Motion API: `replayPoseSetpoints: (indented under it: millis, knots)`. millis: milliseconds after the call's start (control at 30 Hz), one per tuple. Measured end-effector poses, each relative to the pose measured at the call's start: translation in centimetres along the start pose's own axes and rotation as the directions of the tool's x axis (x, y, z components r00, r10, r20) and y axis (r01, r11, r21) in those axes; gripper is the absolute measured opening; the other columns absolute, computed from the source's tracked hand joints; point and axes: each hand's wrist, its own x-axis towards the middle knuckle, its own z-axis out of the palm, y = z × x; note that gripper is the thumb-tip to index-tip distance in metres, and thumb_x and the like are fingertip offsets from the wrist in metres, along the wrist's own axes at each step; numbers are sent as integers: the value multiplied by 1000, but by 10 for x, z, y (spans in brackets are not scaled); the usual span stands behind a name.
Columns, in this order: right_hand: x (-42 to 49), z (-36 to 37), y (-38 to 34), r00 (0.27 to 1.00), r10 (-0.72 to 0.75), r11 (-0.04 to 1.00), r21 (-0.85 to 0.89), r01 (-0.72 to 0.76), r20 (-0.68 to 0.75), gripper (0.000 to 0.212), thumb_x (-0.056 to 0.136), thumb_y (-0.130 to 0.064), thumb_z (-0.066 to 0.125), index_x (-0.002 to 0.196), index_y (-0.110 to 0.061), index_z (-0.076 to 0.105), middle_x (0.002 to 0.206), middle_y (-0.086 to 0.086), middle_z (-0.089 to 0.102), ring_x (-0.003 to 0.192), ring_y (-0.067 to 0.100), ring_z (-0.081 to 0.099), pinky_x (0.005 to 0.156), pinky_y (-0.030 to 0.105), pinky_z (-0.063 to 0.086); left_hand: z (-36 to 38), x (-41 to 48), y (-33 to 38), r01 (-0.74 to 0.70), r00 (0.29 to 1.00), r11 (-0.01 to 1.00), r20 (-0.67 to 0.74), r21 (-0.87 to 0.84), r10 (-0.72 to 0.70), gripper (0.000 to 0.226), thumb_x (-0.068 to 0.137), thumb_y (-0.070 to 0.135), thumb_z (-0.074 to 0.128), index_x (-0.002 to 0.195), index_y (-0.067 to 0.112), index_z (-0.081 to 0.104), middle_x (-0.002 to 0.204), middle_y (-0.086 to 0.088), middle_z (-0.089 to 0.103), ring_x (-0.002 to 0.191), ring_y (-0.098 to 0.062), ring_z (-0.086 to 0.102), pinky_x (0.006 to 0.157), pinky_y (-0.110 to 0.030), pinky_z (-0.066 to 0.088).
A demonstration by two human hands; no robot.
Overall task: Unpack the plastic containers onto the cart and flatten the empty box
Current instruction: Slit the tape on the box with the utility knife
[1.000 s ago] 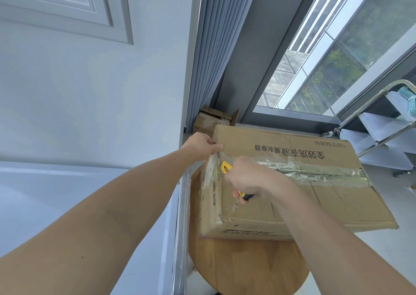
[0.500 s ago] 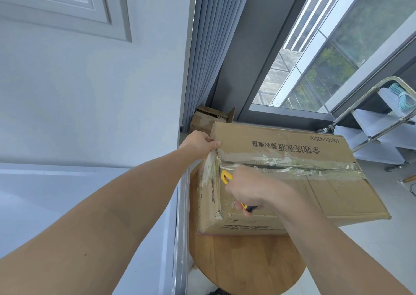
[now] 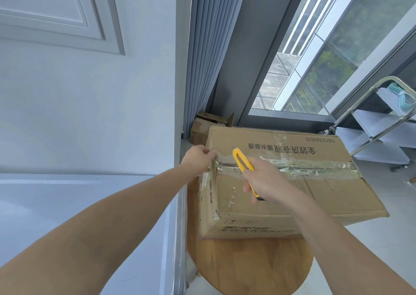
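The taped cardboard box (image 3: 281, 195) sits on the round wooden tabletop (image 3: 247, 267), left hand (image 3: 198, 159) pinching its top corner, right hand (image 3: 267, 182) gripping a yellow knife (image 3: 242, 161) above the seam (image 3: 315, 168), so opening looks underway and the next cut needs a shallow blade along the tape.

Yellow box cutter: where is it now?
Head view, centre: the yellow box cutter is gripped in the right hand over the taped seam of the cardboard box, near its left end, just right of the left hand gripping that edge.
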Motion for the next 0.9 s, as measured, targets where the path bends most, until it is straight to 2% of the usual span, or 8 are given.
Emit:
replayPoseSetpoints:
  millis: [67, 167, 300, 400, 567, 667, 833, 900]
  knots:
    - [3, 2, 8, 999, -32, 999, -27, 33, 18, 11, 97, -15, 40, 102, -16, 49, 88, 9, 70, 51, 18, 61, 57, 28, 45, 4, -10, -4, -24, 999, 999, -23, 32, 25, 15, 94, 34, 60, 94, 20, 54, 93, -5, 66, 89, -26, 71, 66, -36, 55]
    - [11, 0, 18, 995, -100, 993, -60, 102, 26, 21, 99, -14, 40, 116, -20, 53, 92, 12, 71, 58, 16, 60, 54, 26, 45, 7, -25, -9, -33, 999, 999, -31, 39, 34, 19, 89, 33, 66, 90, 19, 53, 90, -6, 66, 89, -28, 69, 78, -45, 58]
    - [31, -9, 35, 983, -164, 980, -105, 172, 76, 33, 96, -11, 42, 125, -19, 54, 85, 11, 70, 60, 19, 60, 65, 35, 53, 18, -47, -12, -12, 999, 991, -50, 130, 19, 30, 80, 36, 75, 81, 19, 52, 80, -4, 64, 71, -22, 61, 71, -41, 56]
    - [48, -14, 47, 964, -241, 955, -147, 256, 117, 32, 95, -13, 44, 123, -22, 55, 82, 7, 71, 60, 19, 63, 71, 41, 56, 31, -58, -5, 52, 981, 974, -195, 220, -8, 29, 80, 36, 74, 77, 21, 49, 79, -1, 63, 70, -17, 59, 65, -36, 52]
    - [69, -21, 65, 886, -402, 849, -269, 455, 229, 21, 95, -21, 46, 111, -27, 56, 81, -1, 64, 74, 25, 64, 68, 38, 52, 49, -72, 16, 196, 935, 930, -344, 312, -82, 21, 80, 32, 67, 88, 16, 55, 90, -3, 63, 86, -22, 61, 74, -37, 55]
    - [84, -32, 69, 837, -492, 755, -361, 547, 239, 14, 95, -29, 46, 101, -35, 56, 76, -5, 62, 70, 21, 62, 59, 33, 45, 56, -75, 24, 264, 899, 920, -418, 288, -127, 25, 79, 27, 66, 93, 7, 62, 94, -8, 65, 87, -26, 62, 74, -38, 55]
    - [98, -43, 65, 766, -549, 651, -403, 643, 334, 23, 96, -37, 44, 113, -40, 59, 79, -10, 66, 71, 15, 63, 62, 35, 52, 67, -75, 32, 347, 837, 907, -515, 238, -185, 23, 79, 16, 63, 94, -1, 67, 97, -15, 69, 74, -25, 56, 68, -37, 53]
    - [101, -44, 61, 745, -564, 611, -427, 667, 358, 23, 97, -36, 44, 113, -39, 60, 83, -9, 66, 75, 17, 63, 62, 33, 50, 70, -77, 34, 376, 823, 897, -528, 232, -209, 21, 80, 14, 59, 94, 1, 67, 95, -13, 68, 77, -26, 60, 67, -36, 53]
